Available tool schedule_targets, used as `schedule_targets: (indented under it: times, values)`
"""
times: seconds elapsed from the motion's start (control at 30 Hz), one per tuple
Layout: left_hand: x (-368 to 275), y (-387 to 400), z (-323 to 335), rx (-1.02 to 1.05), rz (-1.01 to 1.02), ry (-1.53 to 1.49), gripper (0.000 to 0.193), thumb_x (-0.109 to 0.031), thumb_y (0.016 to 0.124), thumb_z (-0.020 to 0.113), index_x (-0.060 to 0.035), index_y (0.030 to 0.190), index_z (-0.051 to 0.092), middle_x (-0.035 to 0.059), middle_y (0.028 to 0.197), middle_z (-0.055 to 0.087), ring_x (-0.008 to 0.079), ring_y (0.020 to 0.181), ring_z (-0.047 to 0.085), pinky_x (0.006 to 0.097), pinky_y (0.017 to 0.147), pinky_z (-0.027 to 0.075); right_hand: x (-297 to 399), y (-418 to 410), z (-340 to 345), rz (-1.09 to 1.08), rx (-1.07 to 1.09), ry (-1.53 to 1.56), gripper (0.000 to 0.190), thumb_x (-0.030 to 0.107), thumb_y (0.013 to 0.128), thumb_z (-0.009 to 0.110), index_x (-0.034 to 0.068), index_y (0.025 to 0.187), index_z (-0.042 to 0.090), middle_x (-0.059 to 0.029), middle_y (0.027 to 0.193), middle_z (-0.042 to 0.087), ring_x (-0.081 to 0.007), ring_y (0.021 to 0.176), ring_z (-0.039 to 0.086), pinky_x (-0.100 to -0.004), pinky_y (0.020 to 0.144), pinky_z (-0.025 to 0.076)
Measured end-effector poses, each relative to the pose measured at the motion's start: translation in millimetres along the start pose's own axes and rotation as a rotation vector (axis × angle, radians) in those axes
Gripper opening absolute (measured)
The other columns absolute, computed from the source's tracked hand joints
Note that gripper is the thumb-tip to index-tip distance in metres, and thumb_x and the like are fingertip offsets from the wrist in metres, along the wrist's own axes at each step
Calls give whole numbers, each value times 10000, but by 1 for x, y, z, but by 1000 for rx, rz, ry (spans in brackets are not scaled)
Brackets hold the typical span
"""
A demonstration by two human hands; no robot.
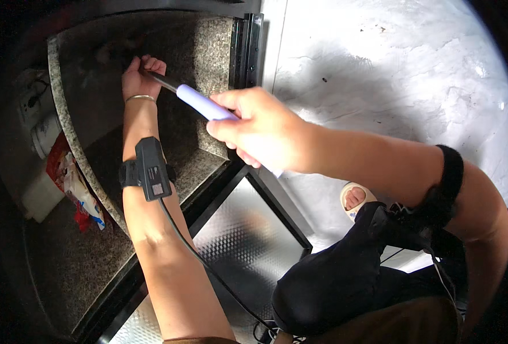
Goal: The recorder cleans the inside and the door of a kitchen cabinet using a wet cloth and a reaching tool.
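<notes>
My right hand (254,129) holds the light purple handle of a long tool (200,101) at the middle of the view. Its thin metal shaft points up and left to my left hand (144,77), which is inside a dark stone-lined cabinet. The fingers of my left hand are curled near the shaft's end; whether they grip the shaft or something else cannot be seen. The tool's tip is hidden in shadow at that hand.
A speckled stone panel edge (71,124) divides the cabinet. Beyond it lie a red and white plastic package (79,185) and a pale cylindrical container (45,135). A framed textured-glass door (245,228) stands below. A cable runs from my left forearm; my sandaled foot (353,198) rests on the white floor.
</notes>
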State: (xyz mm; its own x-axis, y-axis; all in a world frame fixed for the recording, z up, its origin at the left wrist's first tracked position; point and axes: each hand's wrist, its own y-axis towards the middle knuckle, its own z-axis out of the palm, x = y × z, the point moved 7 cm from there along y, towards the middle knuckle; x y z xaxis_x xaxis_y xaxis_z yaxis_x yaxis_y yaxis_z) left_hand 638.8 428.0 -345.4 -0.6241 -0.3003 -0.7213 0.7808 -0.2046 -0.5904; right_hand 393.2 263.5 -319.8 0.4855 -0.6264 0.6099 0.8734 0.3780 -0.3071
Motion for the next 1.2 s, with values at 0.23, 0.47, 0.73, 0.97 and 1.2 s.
schedule_targets:
  times: [0.23,0.47,0.73,0.97,1.2]
  values:
    - [28,-68,27,-84,80,16,185,-135,935,440,-32,781,438,58,693,422,164,586,379,307,590,338,-19,-60,-15,-224,-125,-363,334,148,855,570,8,1153,511,-152,611,546,-203,485,550,-321,483,419]
    - [77,-137,101,43,177,6,112,-114,922,479,-29,849,469,57,773,448,156,661,404,308,670,354,-9,-133,-42,-84,2,-476,490,196,883,525,55,1315,341,-164,737,586,-297,637,610,-364,596,468]
    - [142,-185,176,159,96,-74,152,-53,897,504,-167,998,511,53,858,516,161,748,487,317,707,420,40,-234,-80,90,94,-642,523,128,865,531,24,1306,269,-166,872,568,-307,710,611,-378,637,478]
    - [170,-216,195,275,-15,-88,310,-45,908,471,-313,1064,478,50,926,508,174,816,506,359,748,439,36,-291,-77,323,131,-638,588,122,852,521,4,1331,202,-145,872,548,-249,714,609,-343,641,477]
    - [140,-134,121,35,-57,18,129,-72,857,522,-61,755,443,46,725,481,150,624,470,314,637,416,16,-195,-44,370,-107,-438,432,145,891,499,37,1279,344,-140,753,526,-212,635,530,-355,588,426]
